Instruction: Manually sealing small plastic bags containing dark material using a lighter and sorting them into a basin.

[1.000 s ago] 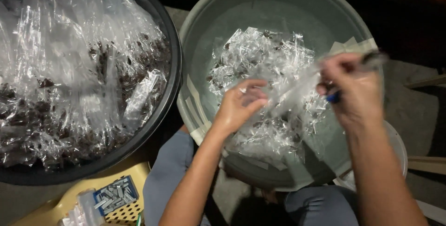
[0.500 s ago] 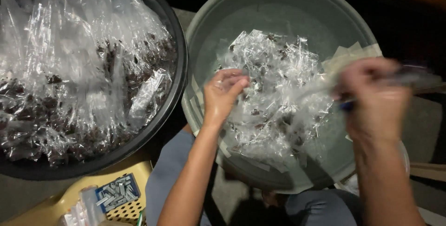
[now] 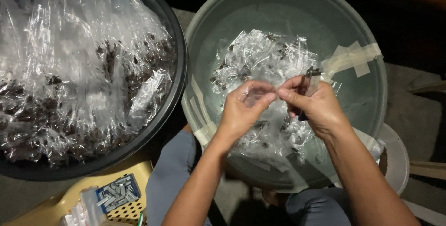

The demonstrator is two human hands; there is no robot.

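Here, two bare hands are seen from above, brought together over a grey-green basin (image 3: 371, 128) that rests between the person's knees. The left hand (image 3: 244, 112) is curled, its thumb and fingers pinched on the top of a small clear plastic bag (image 3: 260, 96). The right hand (image 3: 313, 105) meets it fingertip to fingertip on the same bag, and a small stapler (image 3: 310, 78) with a dark metal top is also gripped in that hand, held upright behind the fingers. The bag is thus held by both hands just above the middle of the basin; its contents cannot be made out.

Beneath the hands, a heap of small packets (image 3: 260, 58) of clear plastic with dark brown bits inside is spread across the basin floor. Strips of pale tape (image 3: 350, 58) are stuck over the basin's right rim, and more are seen along its near left rim.

To the left, touching the basin, a black round tub (image 3: 179, 63) is piled high with larger clear bags (image 3: 74, 68) holding a dark brown filling. At the lower left, a yellow perforated crate (image 3: 125, 211) is shown, with a blue box of staples (image 3: 116, 192) lying open on it. A white container (image 3: 395, 156) is partly visible under the right forearm. Grey-blue trousers (image 3: 169, 179) cover the person's legs.
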